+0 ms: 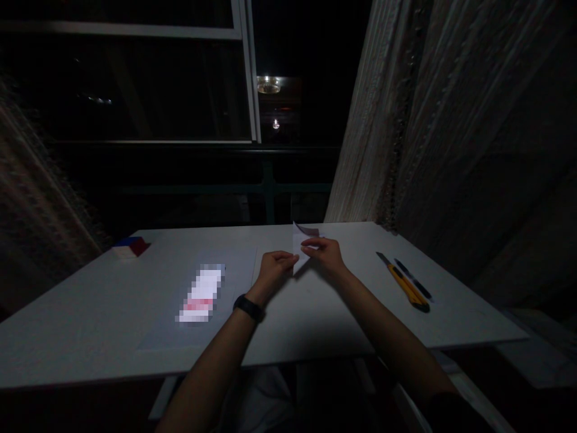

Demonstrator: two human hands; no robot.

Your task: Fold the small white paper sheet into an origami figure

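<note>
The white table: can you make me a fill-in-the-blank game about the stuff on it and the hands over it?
1. The left hand and right hand hold a piece of white ____.
2. The cutter has a handle that is mostly ____.
3. In the picture, the dark pen lies on the cutter's ____ side.
4. The cube has a top that is ____.

Missing words: paper; yellow; right; blue.
</note>
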